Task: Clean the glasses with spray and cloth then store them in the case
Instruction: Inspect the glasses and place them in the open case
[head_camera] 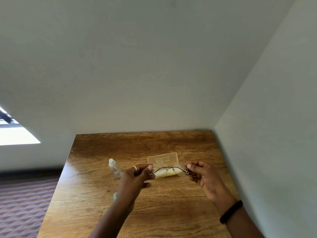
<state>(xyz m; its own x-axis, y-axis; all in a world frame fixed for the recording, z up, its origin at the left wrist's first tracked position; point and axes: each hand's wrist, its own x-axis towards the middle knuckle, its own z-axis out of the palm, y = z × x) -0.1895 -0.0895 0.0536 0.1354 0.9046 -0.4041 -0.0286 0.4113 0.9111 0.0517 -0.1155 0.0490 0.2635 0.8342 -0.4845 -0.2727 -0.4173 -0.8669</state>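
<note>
left grip and right grip each pinch one end of the glasses above the open case; storage outstanding, cleaning unverifiable.

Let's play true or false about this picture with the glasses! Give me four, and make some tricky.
1. The left hand and the right hand both hold the glasses. True.
2. The case is closed. False: its lid is open.
3. The right hand holds the spray bottle. False: the spray bottle is on the table, left of both hands, and nothing touches it.
4. A black band is on the right wrist. True.
</note>
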